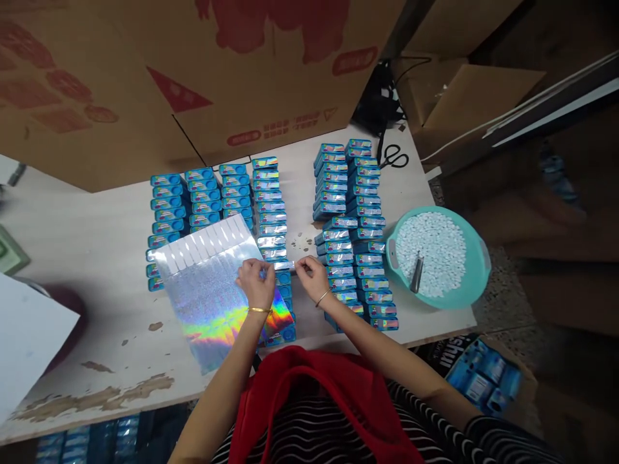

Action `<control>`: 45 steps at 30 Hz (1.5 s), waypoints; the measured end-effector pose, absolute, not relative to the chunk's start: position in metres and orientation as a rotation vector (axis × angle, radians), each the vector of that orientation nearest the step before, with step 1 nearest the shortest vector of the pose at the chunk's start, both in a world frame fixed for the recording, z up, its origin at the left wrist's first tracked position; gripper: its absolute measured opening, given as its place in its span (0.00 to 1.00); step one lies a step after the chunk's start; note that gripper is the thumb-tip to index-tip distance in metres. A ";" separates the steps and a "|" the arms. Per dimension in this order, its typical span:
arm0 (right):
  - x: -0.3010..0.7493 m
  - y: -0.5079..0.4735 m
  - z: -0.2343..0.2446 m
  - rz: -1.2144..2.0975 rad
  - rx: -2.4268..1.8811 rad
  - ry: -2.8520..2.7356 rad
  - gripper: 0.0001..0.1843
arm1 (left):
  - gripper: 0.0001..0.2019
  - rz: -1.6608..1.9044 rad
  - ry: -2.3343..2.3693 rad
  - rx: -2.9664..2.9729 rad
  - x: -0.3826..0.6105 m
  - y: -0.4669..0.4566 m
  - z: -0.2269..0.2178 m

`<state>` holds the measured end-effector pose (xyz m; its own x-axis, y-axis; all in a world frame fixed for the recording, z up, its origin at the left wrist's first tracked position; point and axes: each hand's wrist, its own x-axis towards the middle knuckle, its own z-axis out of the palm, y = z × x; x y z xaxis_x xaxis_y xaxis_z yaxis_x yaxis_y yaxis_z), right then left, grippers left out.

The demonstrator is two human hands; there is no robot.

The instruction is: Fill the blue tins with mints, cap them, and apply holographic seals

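My left hand (255, 282) and my right hand (312, 276) each pinch one end of a thin holographic sticker strip (286, 265), stretched between them over a column of small blue boxes (271, 212). Under my left hand lies a shiny holographic sticker sheet (207, 296), its top part peeled white. Rows of blue boxes (191, 200) fill the table left of the sheet. Two more columns of blue boxes (355, 232) stand right of my right hand; many boxes carry a strip across the top.
A teal basin (476, 264) of small white pieces with a metal tool in it sits at the table's right edge. Black scissors (394, 156) lie at the back. Large cardboard cartons (193, 71) stand behind the table (97, 270). White paper (24, 335) lies left.
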<state>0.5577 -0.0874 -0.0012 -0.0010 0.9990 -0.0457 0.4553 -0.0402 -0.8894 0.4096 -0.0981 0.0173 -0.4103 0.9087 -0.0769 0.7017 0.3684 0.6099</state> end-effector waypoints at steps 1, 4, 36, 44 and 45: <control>0.558 -0.088 -0.003 0.979 -1.590 -1.554 0.12 | 0.04 0.675 2.239 1.424 0.411 -0.099 0.016; 0.559 -0.089 -0.011 0.941 -1.609 -1.595 0.12 | 0.05 0.621 2.256 1.467 0.413 -0.100 0.010; 0.360 -0.002 0.021 0.755 -1.168 -2.393 0.19 | 0.12 0.366 2.387 1.827 0.138 -0.053 0.012; 0.273 0.015 -0.011 0.676 -1.074 -2.610 0.15 | 0.11 0.401 2.253 2.141 0.128 -0.058 -0.004; 0.271 0.016 -0.014 0.666 -1.077 -2.618 0.15 | 0.11 0.393 2.225 2.181 0.127 -0.059 -0.006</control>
<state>0.2707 0.0155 -0.0141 -0.7022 0.7107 0.0415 0.6046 0.6261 -0.4924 0.1267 -0.0592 -0.0059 -0.0354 0.9843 0.1731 0.9840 0.0041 0.1783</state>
